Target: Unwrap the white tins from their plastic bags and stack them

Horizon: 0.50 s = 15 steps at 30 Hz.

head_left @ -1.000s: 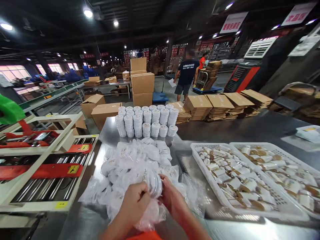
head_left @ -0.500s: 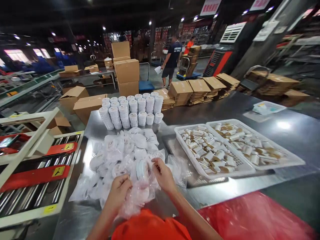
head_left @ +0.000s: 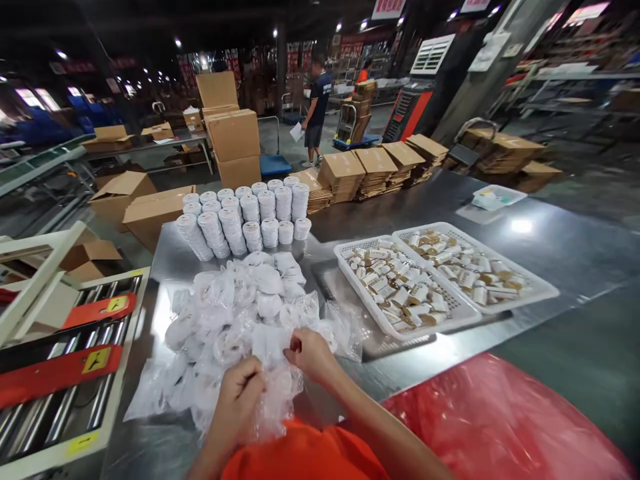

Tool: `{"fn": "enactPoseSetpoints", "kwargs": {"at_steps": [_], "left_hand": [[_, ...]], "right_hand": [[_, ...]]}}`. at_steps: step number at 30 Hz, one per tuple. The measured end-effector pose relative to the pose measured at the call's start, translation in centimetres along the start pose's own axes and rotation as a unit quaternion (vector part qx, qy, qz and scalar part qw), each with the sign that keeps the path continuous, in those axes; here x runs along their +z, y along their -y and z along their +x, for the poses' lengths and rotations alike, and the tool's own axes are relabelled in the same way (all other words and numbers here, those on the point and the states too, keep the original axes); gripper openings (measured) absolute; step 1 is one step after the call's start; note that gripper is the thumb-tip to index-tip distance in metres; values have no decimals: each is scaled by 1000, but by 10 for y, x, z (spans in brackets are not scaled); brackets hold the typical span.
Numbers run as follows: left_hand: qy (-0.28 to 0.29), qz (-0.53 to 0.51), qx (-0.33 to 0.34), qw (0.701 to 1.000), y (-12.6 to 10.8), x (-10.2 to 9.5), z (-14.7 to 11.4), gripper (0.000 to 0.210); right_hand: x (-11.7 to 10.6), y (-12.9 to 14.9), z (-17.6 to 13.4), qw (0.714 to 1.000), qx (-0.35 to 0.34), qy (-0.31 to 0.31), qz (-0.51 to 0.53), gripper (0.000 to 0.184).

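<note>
Fingers bent, my left hand point(head_left: 240, 395) pinches the left side of a clear plastic bag point(head_left: 277, 392) close to my body. On the bag's right, my right hand point(head_left: 311, 353) has thumb and fingertips pressed together at its edge. Whether a white round piece lies inside this bag is hard to make out. Just beyond both hands spreads a heap of white round pieces in clear bags point(head_left: 213, 300). Behind the heap stand rows of stacked white discs point(head_left: 233, 227), without separate bags around them.
Two white baskets point(head_left: 367, 313) of small white-and-brown rolls sit on the metal table point(head_left: 320, 267), right of the heap. A roller conveyor point(head_left: 65, 373) runs along the left. Flattened cartons point(head_left: 345, 175) line the far edge. A red sheet point(head_left: 480, 413) lies front right. A person point(head_left: 318, 100) stands beyond.
My right hand has come down and left with the bag, nearer my left hand. The white disc seen in the bag is no longer clearly visible. The camera view has shifted right.
</note>
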State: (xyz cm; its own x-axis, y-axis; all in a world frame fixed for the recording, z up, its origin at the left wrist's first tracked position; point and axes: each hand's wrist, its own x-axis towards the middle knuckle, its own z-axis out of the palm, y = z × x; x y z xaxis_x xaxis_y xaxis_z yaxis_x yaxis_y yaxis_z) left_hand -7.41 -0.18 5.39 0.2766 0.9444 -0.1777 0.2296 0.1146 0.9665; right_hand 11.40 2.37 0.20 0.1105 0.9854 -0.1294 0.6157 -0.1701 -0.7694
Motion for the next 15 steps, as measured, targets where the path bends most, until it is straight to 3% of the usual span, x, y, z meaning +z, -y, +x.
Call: {"fn": "enactPoseSetpoints", "kwargs": {"at_steps": [5,8,15], "left_hand": [[-20,2,-25,999,17,6,6,23],[-38,-12,-60,997,28,1,12,23],[-17,-104,-94,990,15,11,13,27]], "right_hand": [[2,-10,5,996,39,-34,78,30],[-1,-15,10,980,57,-5,188,23],[8,-13,4,890,139,54,432,22]]}}
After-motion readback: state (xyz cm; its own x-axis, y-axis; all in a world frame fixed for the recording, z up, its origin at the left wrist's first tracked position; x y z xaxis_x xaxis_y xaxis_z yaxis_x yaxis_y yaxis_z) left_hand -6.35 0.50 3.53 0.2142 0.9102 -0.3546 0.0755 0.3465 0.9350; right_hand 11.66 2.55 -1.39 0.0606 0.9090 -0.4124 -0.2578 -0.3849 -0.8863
